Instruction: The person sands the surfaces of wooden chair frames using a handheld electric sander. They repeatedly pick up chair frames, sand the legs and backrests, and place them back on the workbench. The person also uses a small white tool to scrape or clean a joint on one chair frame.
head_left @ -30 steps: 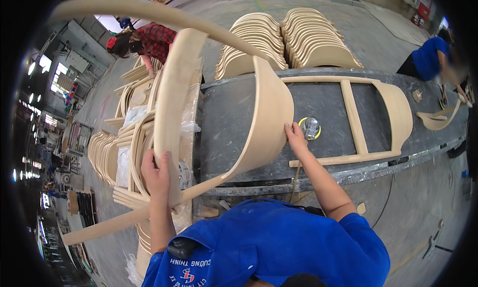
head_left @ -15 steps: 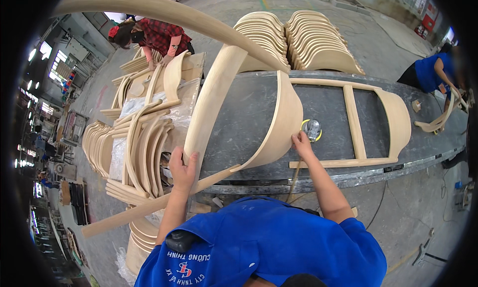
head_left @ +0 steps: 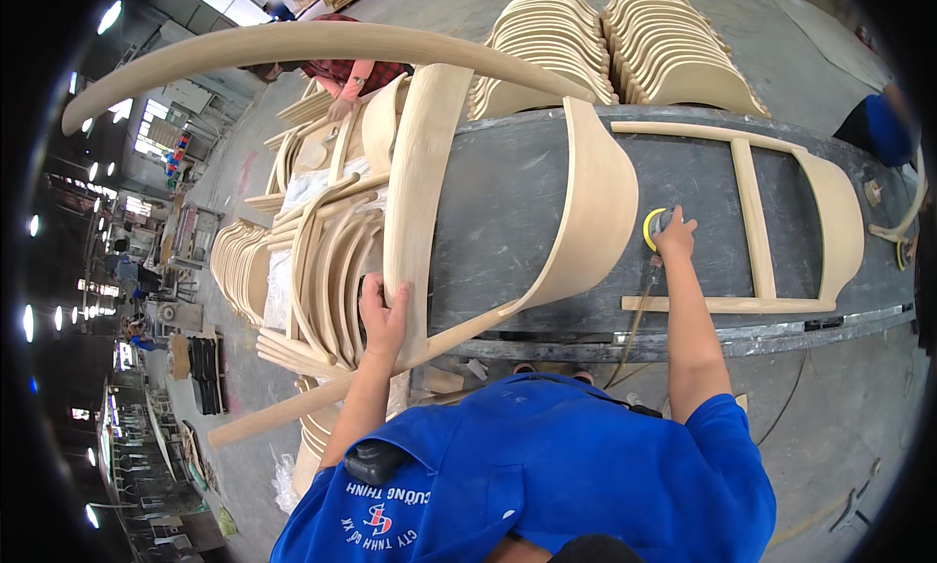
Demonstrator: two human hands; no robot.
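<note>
My left hand (head_left: 384,319) is closed around the lower end of a broad wooden crosspiece (head_left: 422,212) of a pale chair frame. That frame stands tilted up from the table, its curved backrest panel (head_left: 597,207) to the right and its long legs reaching left. My right hand (head_left: 675,235) is wrapped around a small round sander (head_left: 652,227) with a yellow rim, just right of the panel. The sander is tipped on its side, and its hose (head_left: 636,324) runs down over the table's near edge. My fingers partly cover the sander body.
A second chair frame (head_left: 753,212) lies flat on the dark table (head_left: 508,158), right of the sander. Stacked curved panels (head_left: 673,46) stand beyond it. More wooden parts (head_left: 337,261) are piled at left, where a person in a checked shirt (head_left: 351,70) works. Another person (head_left: 883,129) is at far right.
My right hand has left the backrest panel's edge and taken hold of the sander. My left hand keeps its grip on the crosspiece. The view has shifted, moving the scene right.
</note>
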